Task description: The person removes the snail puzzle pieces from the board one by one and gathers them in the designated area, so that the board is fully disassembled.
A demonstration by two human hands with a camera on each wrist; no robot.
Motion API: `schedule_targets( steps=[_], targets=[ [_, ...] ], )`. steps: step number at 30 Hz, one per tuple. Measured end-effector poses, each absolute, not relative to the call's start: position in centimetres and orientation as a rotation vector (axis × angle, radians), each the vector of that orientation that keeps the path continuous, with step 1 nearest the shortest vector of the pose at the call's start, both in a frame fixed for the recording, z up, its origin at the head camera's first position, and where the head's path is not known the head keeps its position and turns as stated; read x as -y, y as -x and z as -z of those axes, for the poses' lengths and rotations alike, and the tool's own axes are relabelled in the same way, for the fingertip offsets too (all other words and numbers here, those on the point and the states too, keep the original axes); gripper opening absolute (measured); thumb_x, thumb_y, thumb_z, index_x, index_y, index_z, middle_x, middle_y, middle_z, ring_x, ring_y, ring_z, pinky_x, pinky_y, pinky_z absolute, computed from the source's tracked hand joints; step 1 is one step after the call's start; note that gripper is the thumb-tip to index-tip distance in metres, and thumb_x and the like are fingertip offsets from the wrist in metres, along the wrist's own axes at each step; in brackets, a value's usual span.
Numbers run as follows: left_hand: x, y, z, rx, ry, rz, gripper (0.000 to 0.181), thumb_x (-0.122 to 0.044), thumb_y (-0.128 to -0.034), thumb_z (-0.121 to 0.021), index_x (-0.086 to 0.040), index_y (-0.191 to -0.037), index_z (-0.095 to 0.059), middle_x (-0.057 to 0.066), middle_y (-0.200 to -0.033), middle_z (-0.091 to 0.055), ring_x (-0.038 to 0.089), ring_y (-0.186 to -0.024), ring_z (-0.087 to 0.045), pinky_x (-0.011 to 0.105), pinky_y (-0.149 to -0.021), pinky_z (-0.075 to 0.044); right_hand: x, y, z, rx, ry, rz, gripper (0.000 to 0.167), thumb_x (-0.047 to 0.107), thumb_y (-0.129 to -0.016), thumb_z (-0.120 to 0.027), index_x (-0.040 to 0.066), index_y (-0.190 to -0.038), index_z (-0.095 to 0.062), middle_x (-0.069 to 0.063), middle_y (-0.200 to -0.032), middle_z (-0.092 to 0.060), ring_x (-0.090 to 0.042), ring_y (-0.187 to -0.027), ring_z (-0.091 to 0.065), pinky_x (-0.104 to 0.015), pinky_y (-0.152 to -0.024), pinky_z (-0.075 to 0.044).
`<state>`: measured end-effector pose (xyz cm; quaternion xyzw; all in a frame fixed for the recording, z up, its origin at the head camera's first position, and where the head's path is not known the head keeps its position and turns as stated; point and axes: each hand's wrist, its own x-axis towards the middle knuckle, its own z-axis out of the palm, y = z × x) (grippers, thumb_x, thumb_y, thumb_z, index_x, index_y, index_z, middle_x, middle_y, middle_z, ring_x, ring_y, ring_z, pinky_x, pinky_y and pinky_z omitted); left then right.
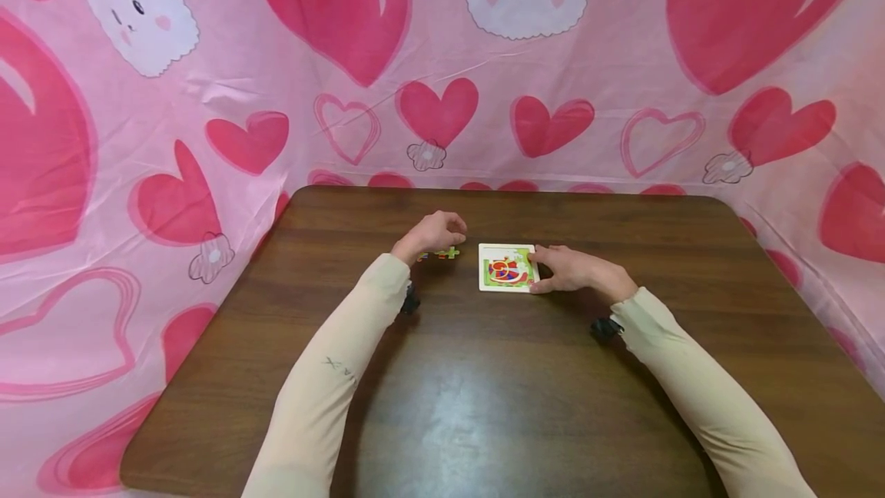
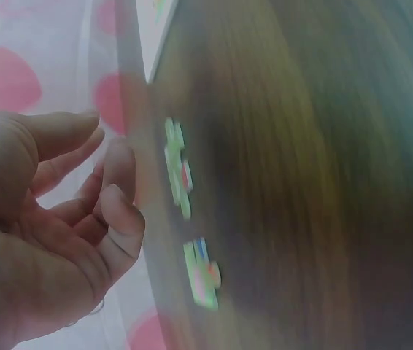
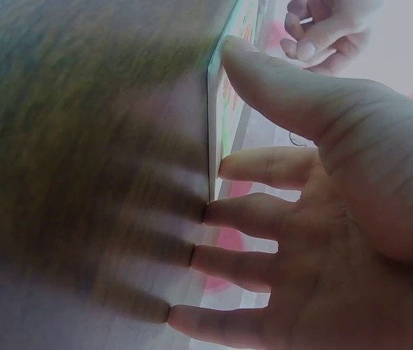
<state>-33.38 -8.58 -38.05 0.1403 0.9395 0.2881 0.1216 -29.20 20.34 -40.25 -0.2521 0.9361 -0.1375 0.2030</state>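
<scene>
A square white-framed jigsaw board (image 1: 486,286) with a red, blue and green picture lies flat on the table. My right hand (image 1: 570,267) rests at its right side. In the right wrist view the thumb (image 3: 265,76) touches the board's near edge, and the other fingers are spread, their tips down on the table or against the edge. To the left of the board, my left hand (image 1: 434,233) hovers over loose jigsaw pieces (image 1: 449,252). Its fingers are loosely bent with nothing visible between them. Green pieces (image 2: 177,168) and a pink-green cluster (image 2: 203,275) lie beside it.
The brown wooden table (image 1: 470,375) reaches back to a pink cloth (image 1: 456,44) printed with hearts and animal faces, which also hangs at both sides. A dark wrist camera (image 1: 410,300) sits under the left wrist, another dark camera (image 1: 605,329) under the right.
</scene>
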Motion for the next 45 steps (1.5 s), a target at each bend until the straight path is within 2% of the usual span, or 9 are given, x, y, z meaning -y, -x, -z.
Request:
schedule_targets(
  steps=[7, 14, 17, 23, 29, 32, 37, 43, 45],
  targets=[
    [7.0, 33.0, 38.6, -2.681, -0.399, -1.004, 0.024, -0.022, -0.0940, -0.065, -0.013, -0.116, -0.066, 0.008, -0.110, -0.068, 0.023, -0.082, -0.067, 0.030, -0.072, -0.051, -20.3, 29.2, 40.3, -2.609, 0.696, 0.391, 0.080, 0.046, -0.089, -0.068, 0.005, -0.150, -0.037, -0.024, -0.160, -0.022, -0.048, -0.145, -0.020, -0.063, -0.115, -0.022],
    [4.9, 32.7, 38.9, -2.621, -0.361, -1.028, 0.025, -0.024, -0.0938, -0.065, -0.014, -0.116, -0.065, 0.011, -0.099, -0.066, 0.024, -0.074, -0.064, 0.028, -0.059, -0.049, -20.3, 29.2, 40.2, -2.617, 0.717, 0.370, 0.079, 0.048, -0.089, -0.067, 0.004, -0.149, -0.038, -0.026, -0.159, -0.024, -0.048, -0.144, -0.024, -0.063, -0.114, -0.023],
    [4.0, 32.5, 38.8, -2.594, -0.373, -1.015, 0.028, -0.023, -0.0938, -0.065, -0.012, -0.119, -0.063, 0.010, -0.100, -0.064, 0.021, -0.071, -0.060, 0.028, -0.059, -0.050, -20.3, 29.3, 40.3, -2.618, 0.727, 0.370, 0.080, 0.048, -0.089, -0.066, 0.004, -0.149, -0.038, -0.026, -0.158, -0.024, -0.048, -0.144, -0.025, -0.063, -0.114, -0.023],
    [2.4, 32.2, 38.7, -2.560, -0.362, -1.043, 0.030, -0.023, -0.0941, -0.065, -0.013, -0.122, -0.062, 0.009, -0.104, -0.062, 0.017, -0.075, -0.057, 0.035, -0.071, -0.057, -20.3, 29.3, 40.2, -2.622, 0.740, 0.378, 0.078, 0.047, -0.091, -0.066, 0.003, -0.149, -0.039, -0.027, -0.158, -0.025, -0.048, -0.143, -0.027, -0.063, -0.113, -0.025],
    [1.2, 31.9, 39.3, -2.525, -0.348, -1.073, 0.034, -0.023, -0.0945, -0.065, -0.014, -0.127, -0.060, 0.009, -0.094, -0.062, 0.014, -0.059, -0.050, 0.027, -0.056, -0.048, -20.4, 29.3, 40.3, -2.625, 0.750, 0.369, 0.077, 0.046, -0.091, -0.066, 0.002, -0.148, -0.039, -0.027, -0.157, -0.026, -0.049, -0.142, -0.027, -0.064, -0.112, -0.025],
    [0.8, 31.9, 39.6, -2.535, -0.373, -1.092, 0.035, -0.024, -0.0944, -0.065, -0.013, -0.127, -0.061, 0.009, -0.096, -0.063, 0.012, -0.061, -0.049, 0.024, -0.055, -0.045, -20.4, 29.3, 40.2, -2.623, 0.760, 0.374, 0.077, 0.046, -0.090, -0.066, 0.001, -0.147, -0.040, -0.028, -0.156, -0.027, -0.049, -0.142, -0.027, -0.064, -0.112, -0.026],
    [0.2, 32.0, 39.9, -2.566, -0.431, -1.096, 0.034, -0.024, -0.0946, -0.065, -0.011, -0.126, -0.063, 0.008, -0.108, -0.065, 0.015, -0.075, -0.056, 0.024, -0.063, -0.047, -20.4, 29.2, 40.1, -2.621, 0.783, 0.372, 0.076, 0.044, -0.091, -0.066, 0.000, -0.147, -0.040, -0.029, -0.156, -0.028, -0.049, -0.142, -0.029, -0.063, -0.112, -0.027],
    [-0.2, 32.2, 40.6, -2.638, -0.413, -1.018, 0.030, -0.028, -0.0946, -0.064, -0.013, -0.121, -0.067, 0.005, -0.115, -0.067, 0.017, -0.096, -0.058, 0.033, -0.089, -0.049, -20.4, 29.3, 40.1, -2.626, 0.807, 0.373, 0.074, 0.043, -0.091, -0.066, -0.001, -0.146, -0.041, -0.030, -0.155, -0.028, -0.049, -0.141, -0.030, -0.062, -0.112, -0.028],
    [-0.2, 32.3, 40.7, -2.657, -0.407, -0.984, 0.029, -0.028, -0.0942, -0.064, -0.013, -0.119, -0.067, 0.005, -0.116, -0.067, 0.017, -0.098, -0.057, 0.033, -0.091, -0.048, -20.4, 29.3, 40.1, -2.627, 0.811, 0.368, 0.074, 0.044, -0.091, -0.066, -0.001, -0.146, -0.042, -0.030, -0.155, -0.028, -0.050, -0.141, -0.030, -0.062, -0.111, -0.029]
  ],
)
